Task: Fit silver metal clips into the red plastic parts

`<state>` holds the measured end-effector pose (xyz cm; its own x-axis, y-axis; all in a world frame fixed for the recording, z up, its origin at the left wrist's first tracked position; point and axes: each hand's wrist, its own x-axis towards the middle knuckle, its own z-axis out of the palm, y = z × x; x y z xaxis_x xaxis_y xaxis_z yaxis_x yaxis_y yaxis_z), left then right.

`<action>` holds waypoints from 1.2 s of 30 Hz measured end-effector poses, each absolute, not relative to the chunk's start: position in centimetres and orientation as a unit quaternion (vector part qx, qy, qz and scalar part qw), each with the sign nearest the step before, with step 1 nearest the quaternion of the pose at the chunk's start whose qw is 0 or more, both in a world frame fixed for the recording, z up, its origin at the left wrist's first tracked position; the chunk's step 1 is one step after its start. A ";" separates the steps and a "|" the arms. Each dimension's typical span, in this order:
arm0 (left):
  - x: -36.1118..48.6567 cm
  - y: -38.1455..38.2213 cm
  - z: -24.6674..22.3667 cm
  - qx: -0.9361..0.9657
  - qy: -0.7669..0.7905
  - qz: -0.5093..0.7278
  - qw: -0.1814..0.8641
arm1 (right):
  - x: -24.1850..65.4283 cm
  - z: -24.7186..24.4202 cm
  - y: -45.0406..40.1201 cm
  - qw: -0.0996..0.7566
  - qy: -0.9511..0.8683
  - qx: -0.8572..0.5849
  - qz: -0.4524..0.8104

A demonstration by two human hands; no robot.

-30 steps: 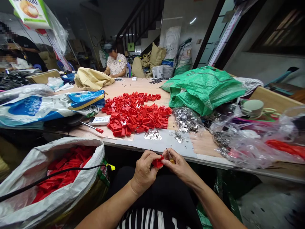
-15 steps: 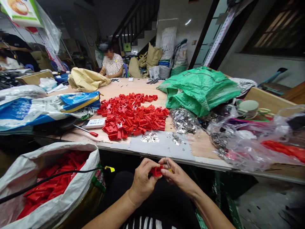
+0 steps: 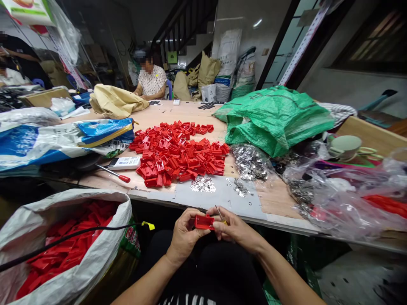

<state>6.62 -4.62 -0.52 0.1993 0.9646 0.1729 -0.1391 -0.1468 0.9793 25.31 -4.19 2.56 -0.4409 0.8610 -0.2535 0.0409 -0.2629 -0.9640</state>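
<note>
Just in front of the table edge, my left hand (image 3: 182,238) is closed on a red plastic housing (image 3: 202,223), a small open box-like part. Its open side faces up towards me. My right hand (image 3: 238,229) touches the right end of the same part with its thumb and fingers. That hand also grips a thin tool (image 3: 219,211) with a metal shaft and a yellow handle, the shaft pointing up and left. Fingers hide most of the handle. Beyond my hands, a heap of similar red housings (image 3: 181,154) lies on the table, with small silvery metal pieces (image 3: 202,185) before it.
A white sack (image 3: 108,195) of red parts stands at my left, a black cable (image 3: 82,231) crossing it. A red-handled screwdriver (image 3: 122,178) lies left of the heap. A green sack (image 3: 276,114) and plastic bags (image 3: 343,203) fill the right. A person (image 3: 152,80) sits across the table.
The red housing has turned so that its open inside shows, and my left fingers have shifted to its left end. My hands have moved slightly left; the view has shifted a little.
</note>
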 end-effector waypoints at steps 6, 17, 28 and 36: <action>6.4 -4.3 -0.7 0.484 0.385 0.511 0.597 | 26.5 2.3 1.4 0.267 -0.689 -0.628 0.244; 6.2 -4.4 -0.9 0.428 0.384 0.505 0.644 | 24.7 1.6 4.5 0.262 -0.680 -0.660 0.181; 6.6 -4.2 -0.7 0.401 0.383 0.516 0.654 | 27.2 1.9 3.6 0.347 -0.585 -0.608 0.410; 7.6 -3.4 0.2 0.414 0.372 0.526 0.643 | 27.1 2.7 1.9 0.364 -0.527 -0.587 0.496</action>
